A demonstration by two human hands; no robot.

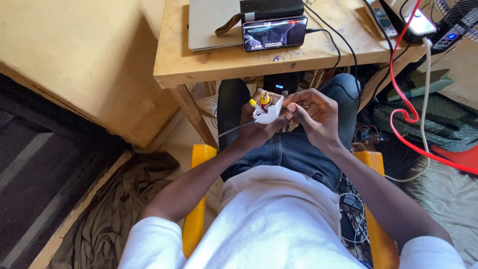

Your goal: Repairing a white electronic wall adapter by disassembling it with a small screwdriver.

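Observation:
Over my lap, my left hand [257, 130] grips a small white piece of paper or tissue [269, 114] together with a small yellow-and-red bottle [264, 99] and a thin yellow-tipped tube [256, 105]. A thin grey rod [234, 130] sticks out leftward from under that hand. My right hand [313, 115] is closed against the right side of the white piece, fingertips pinching at it. Both hands touch each other just below the edge of the wooden table [219, 62].
On the table lie a closed laptop [211, 22], a phone [275, 34] with a lit screen propped against a dark box, a remote [380, 19] and cables. A red cable [398, 94] loops at right. I sit on a yellow chair [196, 214]; cloth lies on the floor at left.

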